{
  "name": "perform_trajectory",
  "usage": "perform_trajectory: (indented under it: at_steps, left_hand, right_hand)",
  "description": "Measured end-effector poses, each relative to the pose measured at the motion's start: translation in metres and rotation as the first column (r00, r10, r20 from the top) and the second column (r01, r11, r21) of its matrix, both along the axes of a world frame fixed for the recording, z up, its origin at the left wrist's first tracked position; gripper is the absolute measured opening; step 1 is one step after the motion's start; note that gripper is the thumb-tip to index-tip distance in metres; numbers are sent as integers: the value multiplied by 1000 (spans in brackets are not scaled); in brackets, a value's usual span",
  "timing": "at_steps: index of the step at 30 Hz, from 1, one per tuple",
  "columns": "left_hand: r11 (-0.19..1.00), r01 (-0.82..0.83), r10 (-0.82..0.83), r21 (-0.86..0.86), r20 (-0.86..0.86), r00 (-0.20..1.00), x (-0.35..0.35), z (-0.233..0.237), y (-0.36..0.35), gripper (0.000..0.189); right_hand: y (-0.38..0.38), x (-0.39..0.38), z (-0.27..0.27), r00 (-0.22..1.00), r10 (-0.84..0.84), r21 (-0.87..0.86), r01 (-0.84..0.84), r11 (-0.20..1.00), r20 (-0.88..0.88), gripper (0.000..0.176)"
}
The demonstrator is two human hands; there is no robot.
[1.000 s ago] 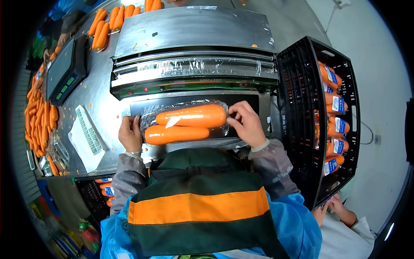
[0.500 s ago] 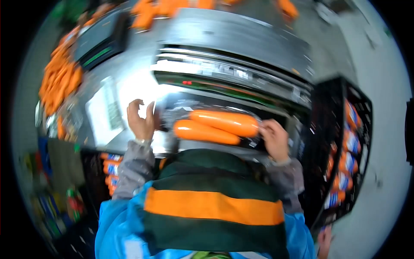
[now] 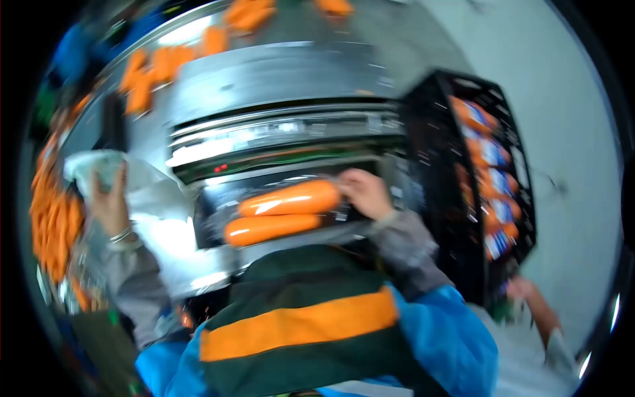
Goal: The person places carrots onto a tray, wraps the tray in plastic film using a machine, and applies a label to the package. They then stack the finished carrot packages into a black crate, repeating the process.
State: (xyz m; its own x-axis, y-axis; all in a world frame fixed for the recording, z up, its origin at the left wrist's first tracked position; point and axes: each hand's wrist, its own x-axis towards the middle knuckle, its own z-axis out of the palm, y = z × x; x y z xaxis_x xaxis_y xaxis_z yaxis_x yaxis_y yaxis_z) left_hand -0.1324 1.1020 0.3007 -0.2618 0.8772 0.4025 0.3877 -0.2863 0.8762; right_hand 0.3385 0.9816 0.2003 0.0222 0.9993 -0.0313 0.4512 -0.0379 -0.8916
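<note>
Two thick orange carrots (image 3: 291,198), laid side by side in clear plastic film (image 3: 231,213), rest on a flat black rectangular pad (image 3: 211,228) before a long silver metal machine (image 3: 278,73) with rollers. We see them just left of the person's right hand (image 3: 365,193), whose bent fingers and thumb pinch the film at the wide end of the upper carrot. The carrots lie well apart from the left hand (image 3: 109,202), which reaches out to the worktop's far left. There, a thin white sheet with a pale green patch (image 3: 83,165) rises behind the thumb and fingers; the fingertips show apart, but we cannot tell whether they grip it.

Motion blur softens the scene, and we cannot read any print on the sheet. The sheet and hand cover part of a dark boxy device (image 3: 114,122), while glare washes out the metal around them. At the right, a black slatted plastic crate (image 3: 440,172) hides part of the packed carrots with blue-and-white labels (image 3: 489,152). Below it we make out another person's blurred hand (image 3: 521,288). Loose orange carrots (image 3: 53,225) heap at the left, where the dark lens border cuts the view short.
</note>
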Motion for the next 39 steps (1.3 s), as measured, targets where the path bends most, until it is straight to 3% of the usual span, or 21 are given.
perform_trajectory:
  at_steps: [1, 2, 3, 4, 6, 7, 8, 11, 12, 14, 17, 20, 23, 27, 29, 31, 33, 36, 37, 38, 39]
  left_hand:
    - [980, 195, -197, -31, -177, 964, 57, 45, 10, 36]
    - [887, 432, -397, 161, -211, 893, 116, 64, 16, 41]
    - [758, 634, -592, 154, -246, 767, 180, 87, 14, 47]
    - [605, 777, -633, 174, -486, 603, 237, 109, 7, 54]
    - [245, 959, -932, -145, -308, 192, 322, 134, -21, 59]
    - [155, 987, -869, -39, -482, 117, 356, 130, -33, 62]
    - [100, 995, -839, -20, -540, 74, 382, 129, -46, 62]
    - [22, 999, -728, -36, -686, -9, 426, 141, -77, 57]
    - [10, 1000, -706, -9, -708, 0, 437, 141, -82, 50]
    - [-26, 999, -688, 45, -726, 15, 457, 141, -87, 57]
    - [8, 995, -634, 100, -769, 82, 475, 142, -94, 51]
    - [17, 994, -646, 109, -758, 94, 486, 136, -102, 48]
    - [-1, 992, -674, 123, -733, 91, 492, 132, -107, 45]
    - [19, 973, -699, 232, -693, 179, 499, 129, -106, 44]
    - [125, 942, -736, 313, -607, 299, 493, 131, -104, 42]
    - [219, 886, -735, 409, -529, 425, 464, 132, -86, 39]
    - [328, 891, -775, 313, -451, 444, 401, 127, -52, 35]
    - [646, 748, -663, 152, -375, 648, 259, 98, -17, 28]
    - [799, 596, -523, 79, -396, 754, 206, 73, -8, 23]
    - [922, 369, -387, -119, -250, 888, 153, 47, -8, 22]
    - [947, 277, -303, -162, -163, 939, 100, 15, -15, 21]
  right_hand:
    - [0, -3, 4, 996, -29, -38, 26, 999, -87, 12]
    - [0, -4, 2, 989, -50, -36, 45, 998, -138, 10]
    - [0, -4, 6, 993, -66, -10, 65, 998, -94, 10]
    - [-1, -2, 7, 999, -43, -24, 43, 999, 9, 11]
    - [-3, -8, 3, 994, -108, 64, 108, 992, 3, 12]
    - [-5, -8, -1, 994, -106, 83, 109, 991, -32, 11]
    - [-7, -10, 1, 987, -155, 281, 137, 950, 44, 12]
    - [0, -6, -60, 920, -235, 496, 52, 867, 315, 49]
    - [-13, 13, -17, 947, -210, 467, 76, 881, 243, 48]
    - [-74, 78, 97, 967, -172, 203, 209, 956, -187, 48]
    - [-167, 151, 239, 551, -280, -134, 289, 948, -786, 48]
    - [-172, 178, 264, 241, -415, -372, 204, 905, -877, 48]
    - [-148, 184, 257, 174, -592, -535, 285, 795, -787, 37]
    - [-149, 221, 248, 97, -330, -287, 306, 908, -939, 48]
    - [-107, 197, 194, 227, -268, -210, 252, 945, -936, 37]
    - [-54, 110, 93, 599, -296, -210, 210, 955, -744, 26]
    - [-20, 29, 13, 823, -245, -260, 123, 958, -513, 15]
    - [-7, 5, -14, 820, -181, -189, 91, 978, -542, 5]
    - [-5, 7, -13, 789, -152, -141, 83, 986, -596, 6]
    - [-4, 9, -3, 771, -187, -186, 91, 978, -608, 5]
    - [-3, 9, 13, 763, -198, -229, 67, 971, -615, 6]
